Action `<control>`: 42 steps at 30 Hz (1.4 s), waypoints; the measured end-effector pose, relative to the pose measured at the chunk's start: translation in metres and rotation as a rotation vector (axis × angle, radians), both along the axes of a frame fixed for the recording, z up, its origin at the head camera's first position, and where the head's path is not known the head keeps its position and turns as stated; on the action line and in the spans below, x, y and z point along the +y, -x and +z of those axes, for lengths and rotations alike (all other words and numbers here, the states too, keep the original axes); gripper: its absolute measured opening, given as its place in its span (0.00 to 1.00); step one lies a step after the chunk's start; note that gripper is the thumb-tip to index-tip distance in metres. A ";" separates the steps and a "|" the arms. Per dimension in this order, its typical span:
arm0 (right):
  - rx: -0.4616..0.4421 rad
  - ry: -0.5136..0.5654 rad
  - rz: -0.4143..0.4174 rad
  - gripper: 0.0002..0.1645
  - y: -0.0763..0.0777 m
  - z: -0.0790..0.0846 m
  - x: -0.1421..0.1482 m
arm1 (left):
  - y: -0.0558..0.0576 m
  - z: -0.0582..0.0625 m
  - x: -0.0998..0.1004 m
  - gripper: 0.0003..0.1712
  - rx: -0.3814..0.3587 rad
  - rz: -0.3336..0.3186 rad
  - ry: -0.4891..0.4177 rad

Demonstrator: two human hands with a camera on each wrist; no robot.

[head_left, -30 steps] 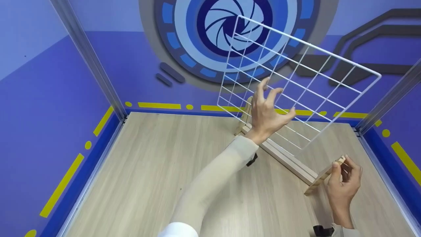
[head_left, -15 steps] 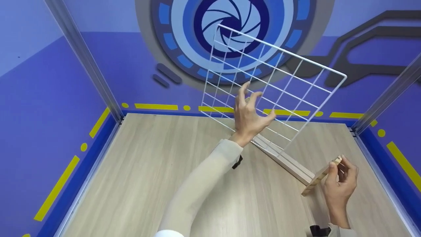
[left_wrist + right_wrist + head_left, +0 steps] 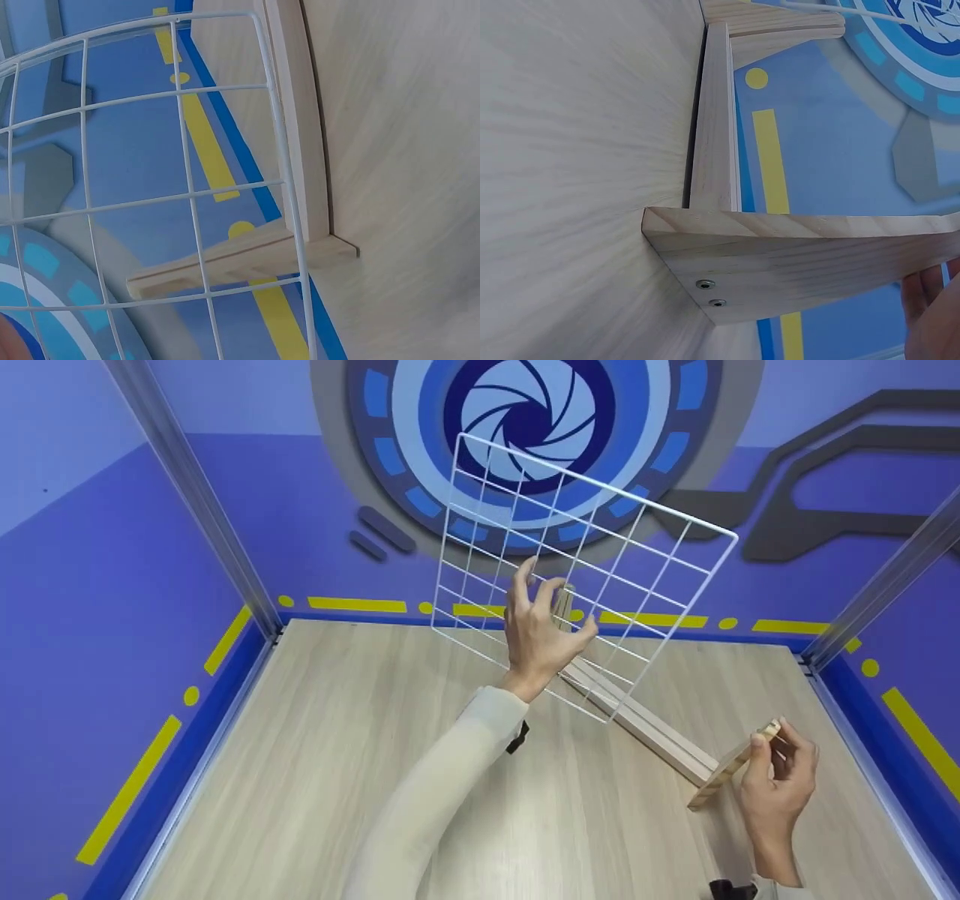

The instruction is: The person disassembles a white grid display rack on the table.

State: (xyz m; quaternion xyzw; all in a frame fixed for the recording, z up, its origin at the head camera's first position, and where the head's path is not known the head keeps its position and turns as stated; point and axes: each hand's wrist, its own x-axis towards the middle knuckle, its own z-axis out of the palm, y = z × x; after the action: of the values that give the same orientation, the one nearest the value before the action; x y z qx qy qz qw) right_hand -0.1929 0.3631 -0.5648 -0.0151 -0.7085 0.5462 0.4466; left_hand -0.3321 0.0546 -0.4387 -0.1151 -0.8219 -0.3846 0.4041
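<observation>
This looks like a purpose-built booth, perhaps in a lab or studio. Printed blue panels (image 3: pixel 277 510) bearing a machine-style circular emblem (image 3: pixel 529 426) and yellow dashes (image 3: pixel 356 604) surround a wood-grain table (image 3: pixel 300 780), with metal posts (image 3: pixel 199 495) at the corners.

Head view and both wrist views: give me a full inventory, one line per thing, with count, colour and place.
Wire grid: 1, white, held up in the left hand
Base bar: 1, pale wood, on the table
End boards: 2, pale wood, one at each end of the bar
Screws: 2, metallic, in the board by the right hand
Table: 1, light wood-grain, underneath
Walls: 3, blue-purple, left, back and right
Round emblem: 1, mostly blue and white, back wall
Stripes and dots: several, yellow, low on the walls
Posts: 2, silver-grey, back corners
Sleeves: 2, off-white, on the arms
Left hand: 1, bare, gripping the grid
Right hand: 1, bare, pinching an end board's top
</observation>
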 end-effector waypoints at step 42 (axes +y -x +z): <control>-0.019 0.027 -0.021 0.25 0.001 0.000 -0.002 | -0.002 -0.030 -0.092 0.33 -0.106 0.151 -0.009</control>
State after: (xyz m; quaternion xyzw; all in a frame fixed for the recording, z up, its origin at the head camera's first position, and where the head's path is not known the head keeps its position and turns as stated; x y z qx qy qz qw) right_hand -0.1942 0.3615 -0.5648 -0.0337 -0.7049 0.5511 0.4453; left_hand -0.3299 -0.0375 -0.4689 -0.0303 -0.8467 -0.3624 0.3884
